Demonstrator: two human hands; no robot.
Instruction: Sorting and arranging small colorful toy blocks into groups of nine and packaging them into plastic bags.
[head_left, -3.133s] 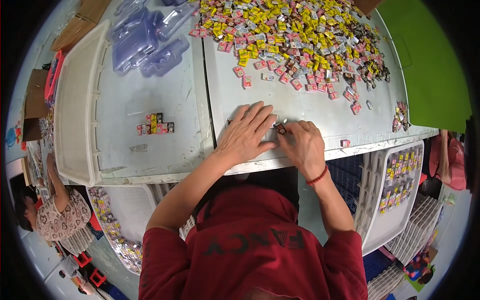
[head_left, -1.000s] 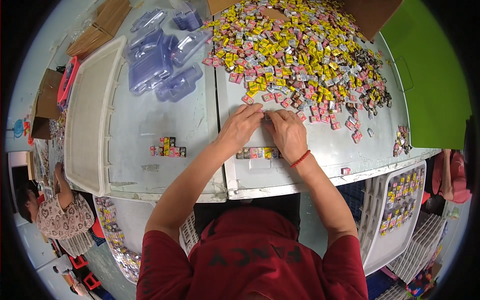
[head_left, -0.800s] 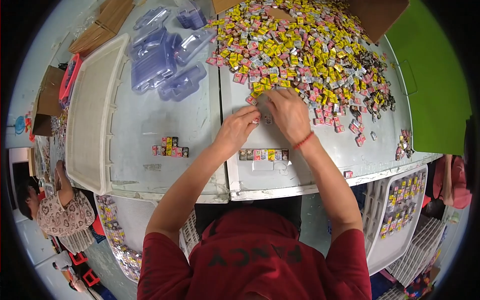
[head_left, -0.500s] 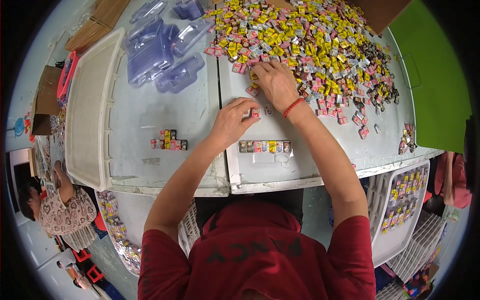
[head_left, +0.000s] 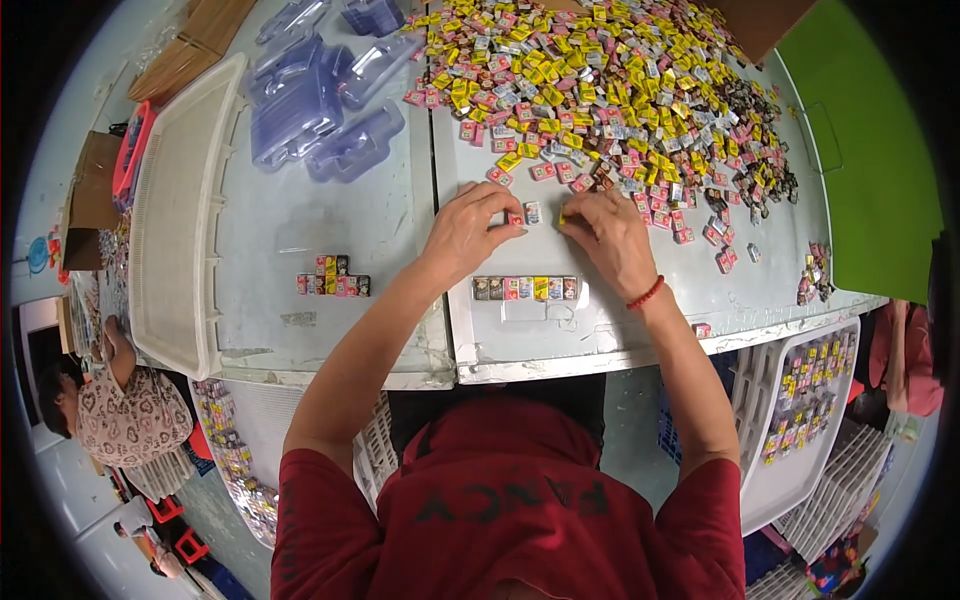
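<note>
Both hands rest on the table: left hand point(head_left: 468, 232) pinches a pink cube point(head_left: 515, 217), right hand point(head_left: 605, 235) fingers a yellow one; a white cube point(head_left: 533, 212) lies between. Cubes look light, stiff, best nipped by opposite sides. Six lie in a row point(head_left: 526, 288) just below the hands; hundreds heaped point(head_left: 610, 90) beyond.

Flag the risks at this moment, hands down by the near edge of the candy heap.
1. The row of small packets lies just under the left hand and right hand; a wrist pulling back could scatter it.
2. The loose heap reaches the fingers, so extra pieces may get dragged along.
3. One stray packet sits near the table edge and could drop.
</note>
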